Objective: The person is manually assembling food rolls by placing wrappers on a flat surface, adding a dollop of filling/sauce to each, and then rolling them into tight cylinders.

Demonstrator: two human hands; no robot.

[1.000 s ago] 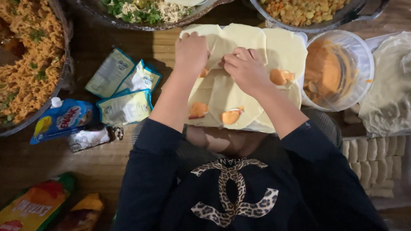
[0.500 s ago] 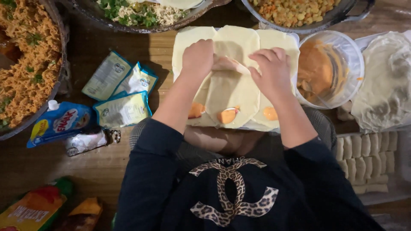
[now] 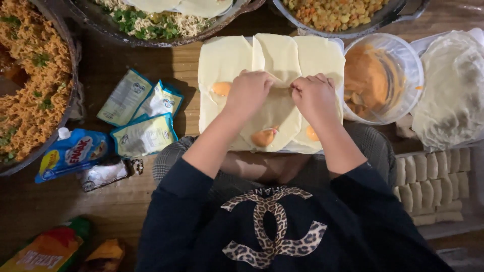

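Looking down from the head view, the left hand [image 3: 248,93] and right hand [image 3: 315,97] both pinch the middle pastry wrapper [image 3: 275,108], one of several pale sheets spread on the wooden worktop [image 3: 65,201] before the person. Orange dabs [image 3: 264,137] dot the sheets; a tub of orange sauce [image 3: 383,78] stands just right.

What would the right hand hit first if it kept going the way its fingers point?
The right hand points toward the left hand, low over the pale wrapper sheets. It would probably meet the left hand's fingers first; the gap looks small, though depth is unclear.
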